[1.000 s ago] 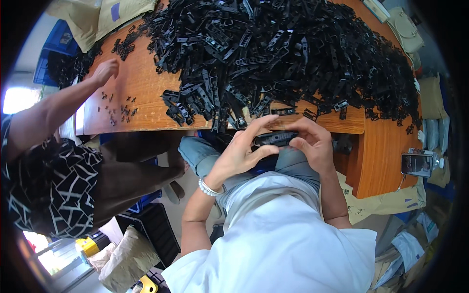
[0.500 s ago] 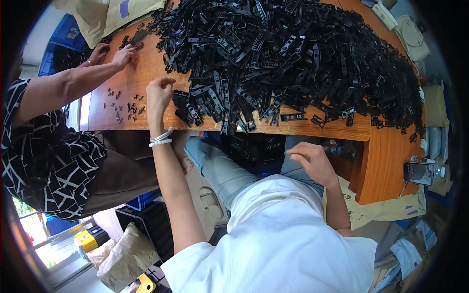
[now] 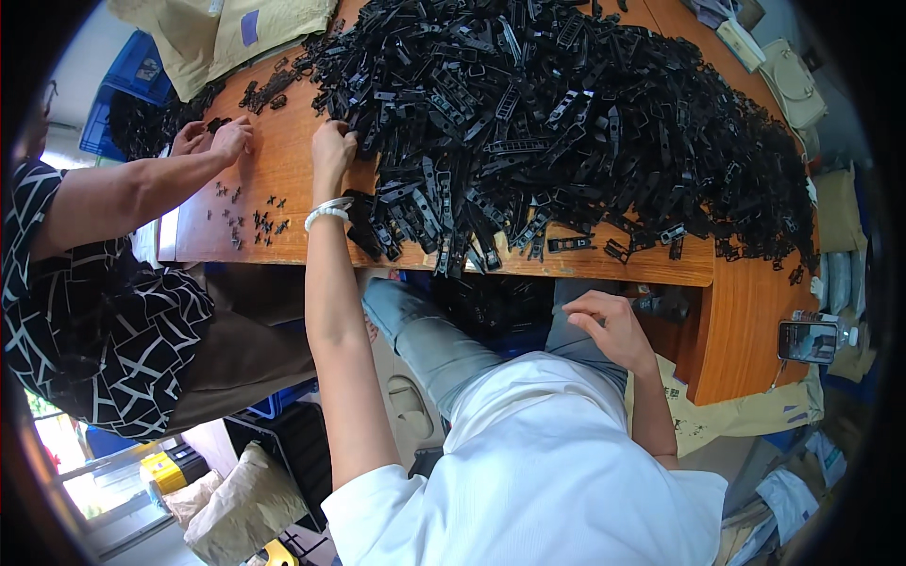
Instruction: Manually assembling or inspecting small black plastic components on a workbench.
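Note:
A large heap of black plastic clip-like parts (image 3: pixel 528 123) covers much of the wooden table (image 3: pixel 274 174). At the heap's left edge, my left hand (image 3: pixel 333 149) reaches in with its fingers curled down and closed. Whatever lies between those fingertips is hidden. White and silver bracelets (image 3: pixel 327 213) circle that wrist. Over my lap, by the table's front edge, my right hand (image 3: pixel 612 328) hovers with bent fingers, its thumb slightly apart from them. Nothing shows in it.
Several small dark pieces (image 3: pixel 267 224) lie on the table left of my forearm. A co-worker's hands (image 3: pixel 229 140) handle black parts at the far left, near a blue crate (image 3: pixel 132 75). Paper sacks (image 3: pixel 269 33) lie behind. A phone (image 3: pixel 808 341) stands at the right.
My left hand has moved away from me and slightly right, to the heap's edge. My right hand has shifted a little, its thumb lower. The co-worker's hands have drawn closer to them.

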### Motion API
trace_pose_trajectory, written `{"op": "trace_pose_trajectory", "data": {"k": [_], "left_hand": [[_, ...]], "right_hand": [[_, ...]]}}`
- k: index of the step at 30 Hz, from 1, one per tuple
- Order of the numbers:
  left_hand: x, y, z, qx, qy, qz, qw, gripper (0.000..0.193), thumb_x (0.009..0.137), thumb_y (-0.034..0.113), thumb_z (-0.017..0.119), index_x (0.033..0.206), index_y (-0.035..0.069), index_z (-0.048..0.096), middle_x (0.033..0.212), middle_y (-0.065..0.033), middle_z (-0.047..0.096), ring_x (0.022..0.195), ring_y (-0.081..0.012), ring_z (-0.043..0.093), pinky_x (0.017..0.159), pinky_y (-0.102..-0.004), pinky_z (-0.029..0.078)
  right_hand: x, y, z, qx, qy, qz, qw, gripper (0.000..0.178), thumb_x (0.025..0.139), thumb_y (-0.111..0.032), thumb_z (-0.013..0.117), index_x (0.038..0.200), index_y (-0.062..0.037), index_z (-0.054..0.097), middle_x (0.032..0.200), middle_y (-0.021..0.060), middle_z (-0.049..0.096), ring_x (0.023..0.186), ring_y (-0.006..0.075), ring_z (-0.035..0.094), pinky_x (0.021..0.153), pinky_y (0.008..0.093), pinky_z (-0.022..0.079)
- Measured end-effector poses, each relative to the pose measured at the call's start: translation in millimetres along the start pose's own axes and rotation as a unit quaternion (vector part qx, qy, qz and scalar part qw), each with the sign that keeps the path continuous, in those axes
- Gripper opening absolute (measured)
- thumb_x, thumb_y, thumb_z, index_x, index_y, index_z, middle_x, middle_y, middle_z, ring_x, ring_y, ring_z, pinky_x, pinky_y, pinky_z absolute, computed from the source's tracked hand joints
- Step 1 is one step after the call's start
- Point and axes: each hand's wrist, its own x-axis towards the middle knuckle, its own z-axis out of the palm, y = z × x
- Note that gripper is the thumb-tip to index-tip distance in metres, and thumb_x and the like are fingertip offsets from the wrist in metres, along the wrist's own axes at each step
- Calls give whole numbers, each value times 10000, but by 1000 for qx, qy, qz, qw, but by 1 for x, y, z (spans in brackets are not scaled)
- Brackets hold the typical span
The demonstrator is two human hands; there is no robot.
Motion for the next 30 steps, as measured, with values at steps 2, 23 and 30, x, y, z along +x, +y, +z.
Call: {"op": "trace_pose_trajectory", "data": {"k": [2,23,30], "left_hand": [[-6,2,-3,58,-17,-1,998,258,721,212,623,829,-22,641,814,-206,626,774,-352,600,721,-373,465],[-69,6,-34,-458,103,-106,877,149,771,83,649,861,-26,600,672,-33,581,523,-51,488,478,-154,353],[-95,70,-36,-578,-6,-138,804,223,759,-3,627,944,2,504,690,-96,597,499,-116,537,411,-186,403]], "right_hand": [[0,3,0,11,10,0,1000,161,782,-59,583,909,26,631,818,98,615,699,158,574,602,241,481],[-1,13,-5,40,148,19,988,110,798,-33,561,859,37,622,760,84,596,608,133,559,532,219,440],[-2,12,-15,74,216,44,973,92,801,-35,572,814,39,625,718,73,589,568,113,557,494,214,417]]}}
